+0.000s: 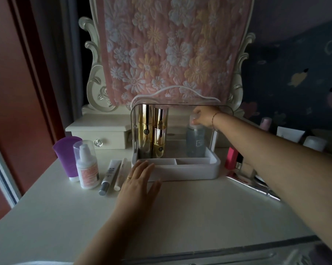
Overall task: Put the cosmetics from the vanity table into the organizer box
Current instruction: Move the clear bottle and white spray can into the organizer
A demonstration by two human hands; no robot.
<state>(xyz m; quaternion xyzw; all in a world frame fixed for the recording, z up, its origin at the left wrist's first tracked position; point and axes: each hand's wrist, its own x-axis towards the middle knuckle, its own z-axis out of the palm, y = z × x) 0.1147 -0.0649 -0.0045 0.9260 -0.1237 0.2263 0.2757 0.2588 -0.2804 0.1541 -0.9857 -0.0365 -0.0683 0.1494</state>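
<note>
A white organizer box (pixel 190 172) with a clear raised lid stands in the middle of the vanity table. Inside at the left stand two gold bottles (pixel 151 132). At the right inside stands a clear bluish bottle (pixel 195 141); my right hand (pixel 203 116) grips its cap from above. My left hand (pixel 140 178) lies flat, fingers straight, against the box's front left corner. Left of the box wait a purple tube (pixel 67 155), a white pump bottle (pixel 86 165) and two thin tubes (pixel 113 174).
Right of the box lie a pink item (pixel 231 157), a small glass bottle (pixel 246 170) and a shiny tool (pixel 257 185), partly behind my right forearm. A small drawer unit (pixel 98 135) and a cloth-draped mirror (pixel 171 48) stand behind.
</note>
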